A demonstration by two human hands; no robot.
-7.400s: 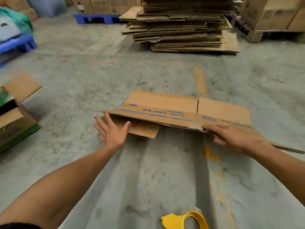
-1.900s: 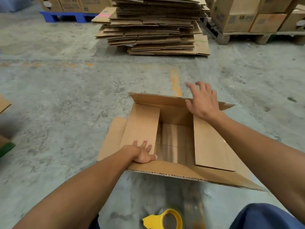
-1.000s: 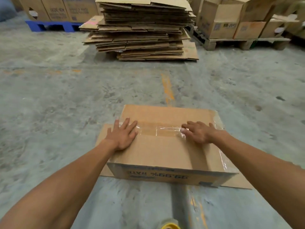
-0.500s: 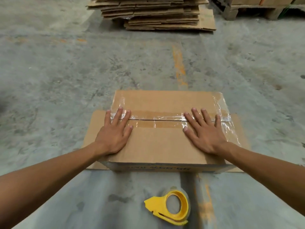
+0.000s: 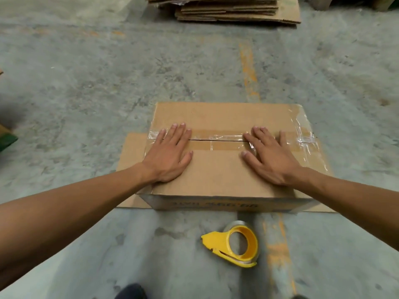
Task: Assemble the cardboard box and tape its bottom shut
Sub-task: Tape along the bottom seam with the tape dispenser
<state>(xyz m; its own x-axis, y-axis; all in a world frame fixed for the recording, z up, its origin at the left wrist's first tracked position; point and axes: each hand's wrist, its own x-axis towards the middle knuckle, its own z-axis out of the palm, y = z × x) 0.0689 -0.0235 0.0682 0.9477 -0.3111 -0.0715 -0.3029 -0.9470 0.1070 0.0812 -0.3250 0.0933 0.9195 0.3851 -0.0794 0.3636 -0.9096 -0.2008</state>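
Observation:
The brown cardboard box (image 5: pixel 220 175) stands on the concrete floor with its two long flaps folded flat and meeting at a seam. Old clear tape (image 5: pixel 218 139) runs along that seam and wrinkles at the right end. My left hand (image 5: pixel 168 156) lies flat, fingers spread, on the left part of the flaps. My right hand (image 5: pixel 269 156) presses flat on the right part, fingertips at the seam. A yellow tape dispenser (image 5: pixel 235 244) with a clear roll lies on the floor just in front of the box, untouched.
A flat cardboard flap or sheet (image 5: pixel 131 160) sticks out from under the box on the left and right. A stack of flattened cartons (image 5: pixel 233 9) lies at the far side. A green-edged box (image 5: pixel 6 139) shows at the left edge.
Since a second ago the view tilted down and the dispenser came into sight. Both hands stay flat on the closed flaps; earlier they folded the flaps down over the open box.

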